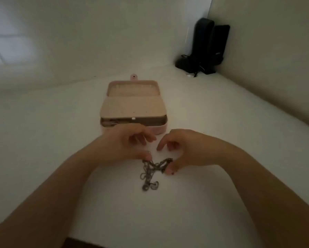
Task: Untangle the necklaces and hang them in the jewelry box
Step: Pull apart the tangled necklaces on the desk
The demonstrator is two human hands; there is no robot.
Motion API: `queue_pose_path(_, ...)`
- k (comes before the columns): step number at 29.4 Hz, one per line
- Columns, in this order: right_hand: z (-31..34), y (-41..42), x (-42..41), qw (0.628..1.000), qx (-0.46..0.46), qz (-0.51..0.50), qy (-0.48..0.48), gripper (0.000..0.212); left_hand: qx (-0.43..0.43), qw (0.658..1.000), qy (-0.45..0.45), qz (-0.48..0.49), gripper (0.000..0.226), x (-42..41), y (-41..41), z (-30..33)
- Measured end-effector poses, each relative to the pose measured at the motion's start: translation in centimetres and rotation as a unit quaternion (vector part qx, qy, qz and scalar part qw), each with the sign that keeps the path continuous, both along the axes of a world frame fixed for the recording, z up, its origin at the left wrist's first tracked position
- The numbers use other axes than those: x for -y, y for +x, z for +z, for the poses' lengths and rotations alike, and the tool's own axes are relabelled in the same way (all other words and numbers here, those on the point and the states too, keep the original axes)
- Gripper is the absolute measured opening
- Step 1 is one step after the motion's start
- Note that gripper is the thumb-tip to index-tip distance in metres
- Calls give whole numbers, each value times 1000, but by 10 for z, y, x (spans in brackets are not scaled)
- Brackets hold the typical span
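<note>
Silver-grey chain (152, 171) lies knotted in a dark clump on the table (221, 158) just in front of us, its upper part stretched sideways between our two hands and its lower loops trailing down toward us in small curls. How many necklaces make up the clump we cannot tell. Our left hand (130, 145) pinches the clump's left end between thumb and fingertip, the other fingers curled loosely above it. Our right hand (184, 151) pinches the right end, thumb pressed low, with the remaining fingers bent and lifted off the chain. The hands sit close together, a small gap between them.

Just beyond our knuckles stands the pink box (133, 106), lid thrown back, a pale flat tray covering the top and a dim slot showing beneath it.

White and matte, the table runs to plain pale walls. Two black speakers (209, 45) stand upright in the far right corner, cables bunched at their feet.
</note>
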State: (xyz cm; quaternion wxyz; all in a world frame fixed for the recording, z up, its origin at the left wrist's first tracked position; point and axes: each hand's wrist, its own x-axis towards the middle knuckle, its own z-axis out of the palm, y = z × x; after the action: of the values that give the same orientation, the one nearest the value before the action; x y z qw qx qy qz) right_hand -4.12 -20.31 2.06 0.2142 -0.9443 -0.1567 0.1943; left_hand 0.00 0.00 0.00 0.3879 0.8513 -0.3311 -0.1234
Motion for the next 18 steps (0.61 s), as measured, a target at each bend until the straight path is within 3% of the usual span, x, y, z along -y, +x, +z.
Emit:
queue_pose_path(3,-5,8,-2,1000,-4,10,14,28,61,996,58,-36,40,-8,5,-9)
queue_pose_path(6,-12,5,-2,999,16,21,37,9,91,993,33,-63,35,-10,5,-22)
queue_pose_path(10,-19,-3,8,990,32,-33,135,19,108,993,8,-40,18,-7,4,-26)
queue_pose_path(12,-19,-3,10,969,5,-79,235,16,76,997,-20,1,7,-5,1,-23)
queue_pose_path(14,-19,-2,9,938,-24,-105,329,12,23,998,-57,24,14,-5,-2,-21)
queue_pose_path(18,-18,-3,10,901,-78,-95,417,8,-57,986,-152,27,8,-5,-4,-17)
